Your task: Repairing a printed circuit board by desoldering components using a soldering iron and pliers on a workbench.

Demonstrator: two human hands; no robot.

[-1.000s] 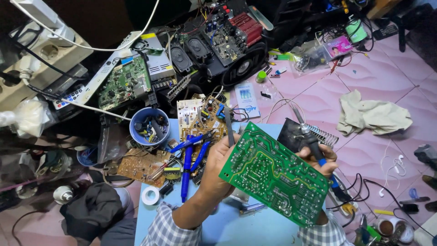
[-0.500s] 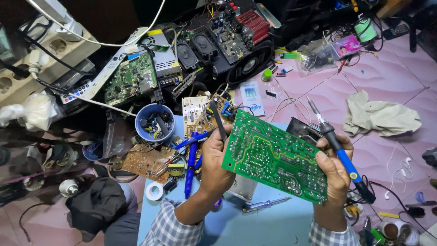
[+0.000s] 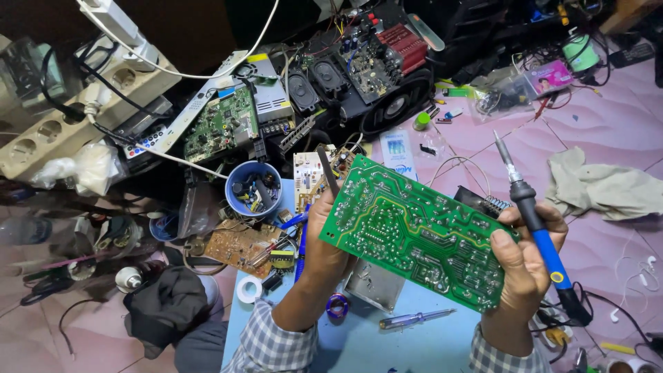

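A green circuit board (image 3: pixel 414 231), solder side up, is held tilted between both hands above a light blue work surface (image 3: pixel 407 345). My left hand (image 3: pixel 324 242) grips the board's left edge, with a thin dark tool sticking up beside the thumb. My right hand (image 3: pixel 525 259) holds the board's right edge and also a soldering iron (image 3: pixel 535 221) with a black and blue handle, its metal tip pointing up and away from the board.
A small screwdriver (image 3: pixel 414 319) and a solder coil (image 3: pixel 337 305) lie under the board. Behind are a blue cup of parts (image 3: pixel 253 188), other circuit boards (image 3: pixel 222 126), speakers (image 3: pixel 397 103), a power strip (image 3: pixel 69 117), a cloth (image 3: pixel 608 186) and tangled cables.
The green board has been lifted and now lies flatter and larger in view. My right hand has come up to its right edge with the soldering iron, whose tip now points upward.
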